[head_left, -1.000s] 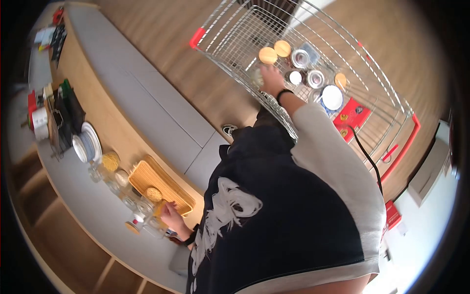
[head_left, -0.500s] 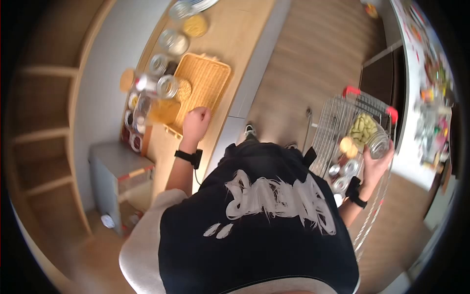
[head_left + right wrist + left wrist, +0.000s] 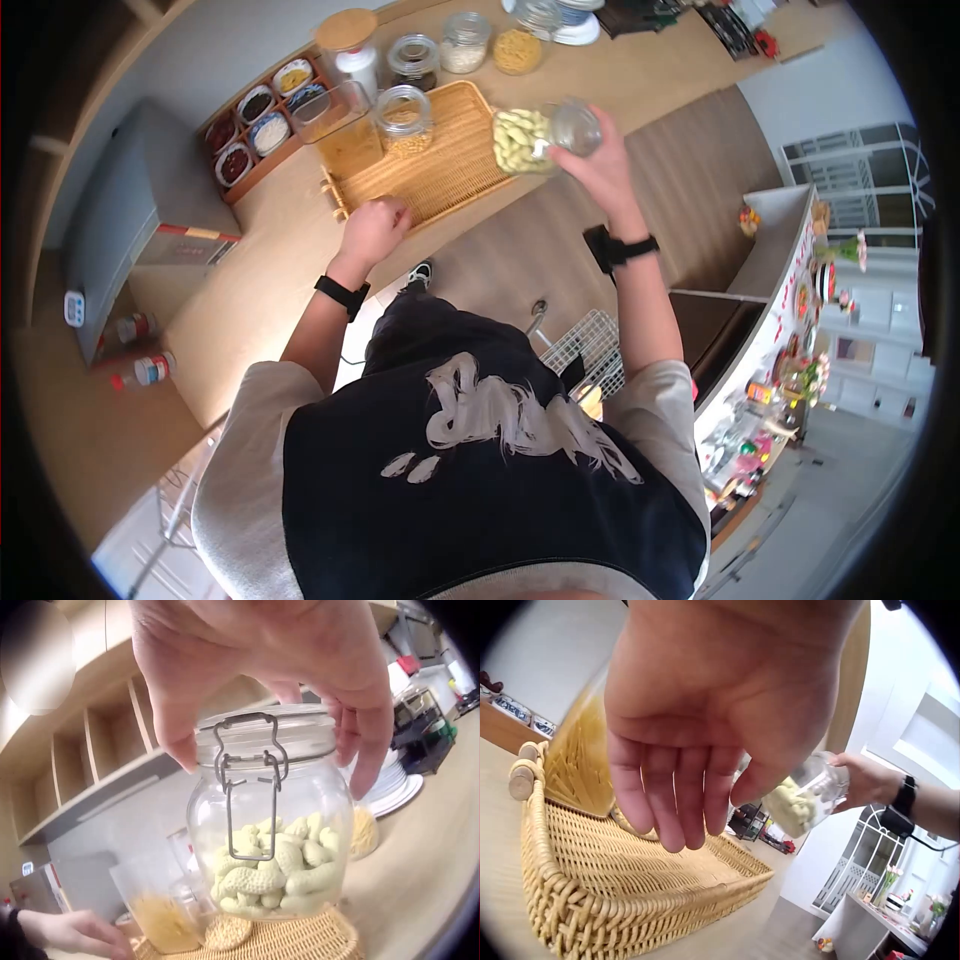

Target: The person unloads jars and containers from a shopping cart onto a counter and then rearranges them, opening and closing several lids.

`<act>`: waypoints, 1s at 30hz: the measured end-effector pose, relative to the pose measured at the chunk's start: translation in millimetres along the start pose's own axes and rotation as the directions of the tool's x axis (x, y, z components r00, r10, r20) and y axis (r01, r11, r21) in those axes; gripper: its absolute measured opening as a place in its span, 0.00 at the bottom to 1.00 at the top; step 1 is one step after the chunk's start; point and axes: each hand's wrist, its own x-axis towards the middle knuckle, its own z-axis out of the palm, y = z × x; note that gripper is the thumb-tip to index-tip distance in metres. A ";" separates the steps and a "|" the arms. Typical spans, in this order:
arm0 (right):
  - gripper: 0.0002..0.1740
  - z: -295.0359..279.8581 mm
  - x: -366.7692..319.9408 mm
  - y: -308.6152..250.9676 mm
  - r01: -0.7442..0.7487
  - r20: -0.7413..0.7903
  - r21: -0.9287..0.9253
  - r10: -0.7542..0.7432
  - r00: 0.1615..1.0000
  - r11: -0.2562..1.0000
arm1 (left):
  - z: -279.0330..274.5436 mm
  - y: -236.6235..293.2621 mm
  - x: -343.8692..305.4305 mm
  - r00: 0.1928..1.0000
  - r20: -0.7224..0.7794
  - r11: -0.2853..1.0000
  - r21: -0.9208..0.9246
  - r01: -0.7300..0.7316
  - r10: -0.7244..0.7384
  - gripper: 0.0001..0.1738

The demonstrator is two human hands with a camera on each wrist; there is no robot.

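In the head view my right hand (image 3: 605, 175) grips a glass clip-top jar (image 3: 522, 140) by its lid, fingers spread round the rim. Pale peanuts in their shells (image 3: 277, 874) half fill it, seen in the right wrist view. The jar hangs over the right end of a wicker basket (image 3: 455, 185) on the counter. My left hand (image 3: 375, 230) hovers by the basket's near edge, fingers loosely bent and holding nothing. Inside the basket stand a clear container of yellow pasta (image 3: 581, 769) and a jar of small pale pieces (image 3: 405, 125).
Behind the basket are a wooden-lidded jar (image 3: 347, 45), a jar of dark contents (image 3: 413, 62), a jar of white contents (image 3: 465, 45) and one of yellow pasta (image 3: 518, 50). A divided box of small bowls (image 3: 240, 135) lies left. The wire cart (image 3: 590, 350) stands behind the right arm.
My right hand has lifted the peanut jar out of the cart and carried it across to the basket. My body has turned towards the counter; my left hand stays beside the basket.
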 end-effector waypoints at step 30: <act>0.30 -61.1 -97.6 117.6 -0.277 -0.190 0.296 0.341 0.921 0.914 | 19.1 2.1 27.5 0.945 0.095 0.949 -0.062 -0.309 0.314 0.07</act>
